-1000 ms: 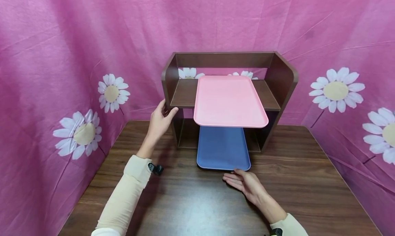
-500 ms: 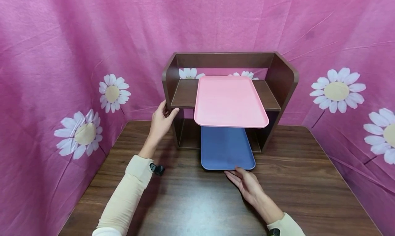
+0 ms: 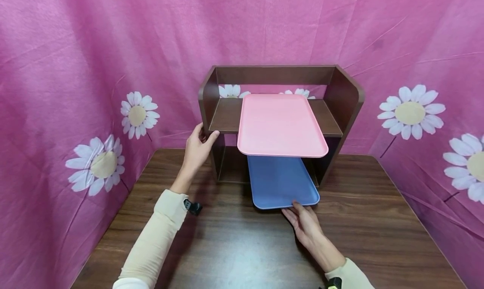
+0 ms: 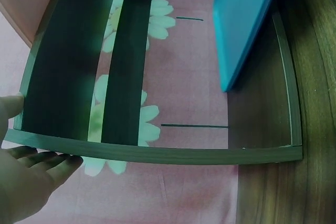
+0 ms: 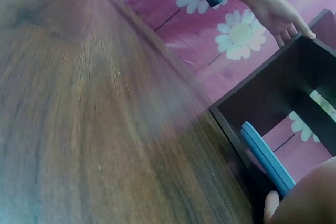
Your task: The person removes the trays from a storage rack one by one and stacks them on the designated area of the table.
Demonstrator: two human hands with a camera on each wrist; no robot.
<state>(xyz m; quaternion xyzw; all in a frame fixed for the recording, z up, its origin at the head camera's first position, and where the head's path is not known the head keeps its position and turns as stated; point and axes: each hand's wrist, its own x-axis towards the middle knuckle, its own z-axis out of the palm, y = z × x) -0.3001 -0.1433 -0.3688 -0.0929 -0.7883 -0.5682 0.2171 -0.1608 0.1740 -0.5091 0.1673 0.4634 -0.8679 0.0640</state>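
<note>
A dark brown two-level shelf stands at the back of the wooden table. A pink tray lies on its upper board and juts out over the front. Below it a blue tray lies on the table, half inside the lower compartment, its near end angled to the right. My left hand grips the front edge of the shelf's left wall, thumb in front and fingers behind. In the left wrist view that hand wraps the wall edge. My right hand touches the blue tray's near rim with straight fingers.
Pink cloth with white daisies hangs close around the table on the left, back and right. The shelf's lower compartment has bare floor beside the blue tray. The table's front half lies between my forearms.
The blue tray's near end has slid to the right and a little further under the shelf. My right hand followed it rightward. The left hand kept its hold.
</note>
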